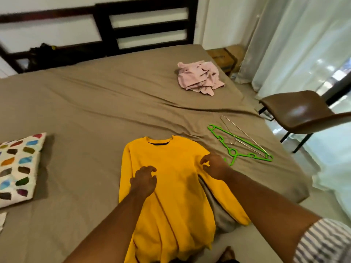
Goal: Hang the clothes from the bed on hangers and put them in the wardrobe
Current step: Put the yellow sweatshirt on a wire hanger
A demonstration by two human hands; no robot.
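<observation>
A yellow long-sleeved sweater (171, 186) lies flat, front up, on the brown bed sheet (85, 111), its hem hanging over the near edge. My left hand (144, 179) hovers over the sweater's chest with loosely curled fingers and holds nothing. My right hand (212, 166) is at the sweater's right shoulder, fingers relaxed and spread just above the cloth. A green plastic hanger (233, 150) and a thin wire hanger (245, 136) lie crossed on the sheet to the right of the sweater. A crumpled pink garment (199, 76) sits near the far right corner of the bed.
A white pillow with coloured patches (17, 168) lies at the left. A dark bag (47, 54) leans against the dark headboard (144, 23). A brown chair (300, 112) stands right of the bed, with a cardboard box (226, 56) and pale curtains (294, 44) behind it.
</observation>
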